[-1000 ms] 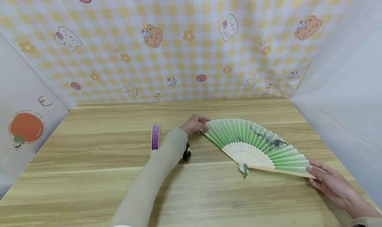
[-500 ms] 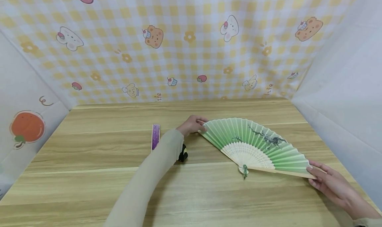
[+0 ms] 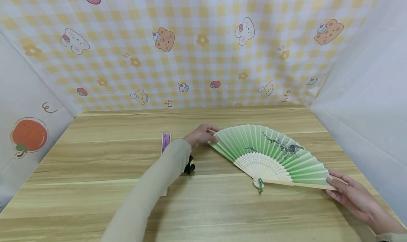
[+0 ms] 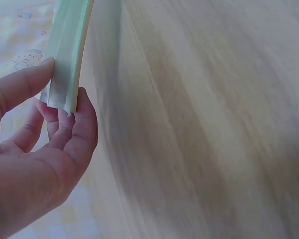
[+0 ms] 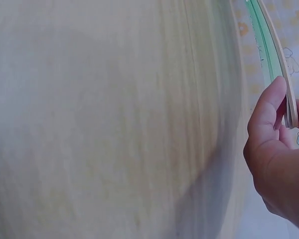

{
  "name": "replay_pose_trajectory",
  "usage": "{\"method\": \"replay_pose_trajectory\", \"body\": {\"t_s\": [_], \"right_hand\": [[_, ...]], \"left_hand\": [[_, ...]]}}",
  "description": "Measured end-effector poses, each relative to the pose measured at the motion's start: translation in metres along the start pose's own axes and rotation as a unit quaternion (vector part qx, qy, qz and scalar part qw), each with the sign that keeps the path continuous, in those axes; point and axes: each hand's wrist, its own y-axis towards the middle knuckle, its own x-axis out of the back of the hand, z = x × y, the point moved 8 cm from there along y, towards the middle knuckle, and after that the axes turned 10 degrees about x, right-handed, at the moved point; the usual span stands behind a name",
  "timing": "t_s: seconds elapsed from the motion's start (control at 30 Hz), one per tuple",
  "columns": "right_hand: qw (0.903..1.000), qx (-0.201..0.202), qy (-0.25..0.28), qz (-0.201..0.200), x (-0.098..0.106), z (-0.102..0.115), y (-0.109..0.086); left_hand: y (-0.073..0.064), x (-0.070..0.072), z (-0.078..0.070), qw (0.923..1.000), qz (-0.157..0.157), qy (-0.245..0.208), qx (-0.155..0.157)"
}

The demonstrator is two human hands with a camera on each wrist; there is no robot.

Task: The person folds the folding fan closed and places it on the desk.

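Left hand (image 3: 201, 134), mid-frame, and right hand (image 3: 356, 198), lower right, both pinch the spread green fan (image 3: 270, 154); uneven pulling could tear it!

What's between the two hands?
A green fan, spread open: the left hand grips one edge, the right hand the other, as the head view shows.

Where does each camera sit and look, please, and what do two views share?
Head: worn on the head, facing forward and down at the table, open fan and checked cloth; left hand, right hand and both sleeves show.
Left wrist: on that wrist, looking at the left hand pinching one side of the fan; only that hand shows.
Right wrist: on that wrist, looking at the right hand gripping the fan's other side; only that hand shows.
Shared: head and left wrist views both show the left hand on the fan.
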Motion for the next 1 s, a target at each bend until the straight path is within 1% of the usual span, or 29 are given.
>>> {"method": "replay_pose_trajectory", "body": {"t_s": [0.13, 0.27, 0.43, 0.53, 0.67, 0.87, 1.0], "right_hand": [[0.9999, 0.005, -0.009, 0.002, -0.001, 0.002, 0.001], [0.9999, 0.011, -0.009, 0.002, -0.004, 0.004, 0.001], [0.9998, 0.011, -0.013, -0.002, -0.005, 0.005, 0.002], [0.9998, 0.012, -0.016, 0.001, -0.007, 0.005, 0.002], [0.9997, 0.016, -0.016, 0.007, -0.011, 0.007, 0.004], [0.9993, 0.029, -0.013, 0.019, -0.019, 0.014, 0.006], [0.999, 0.035, -0.024, 0.015, -0.021, 0.016, 0.007]], "left_hand": [[-0.004, 0.002, 0.001, 1.0, 0.005, 0.001, -0.002], [-0.008, 0.005, 0.001, 0.9999, 0.001, 0.015, -0.003], [-0.013, 0.007, 0.002, 0.9994, -0.003, 0.032, -0.013], [-0.017, 0.009, 0.003, 0.9993, 0.0, 0.034, -0.018], [-0.022, 0.009, 0.005, 0.9995, 0.008, 0.022, -0.023], [-0.029, 0.011, 0.009, 0.9995, 0.009, 0.001, -0.029], [-0.032, 0.013, 0.012, 0.9994, 0.008, -0.01, -0.031]]}}
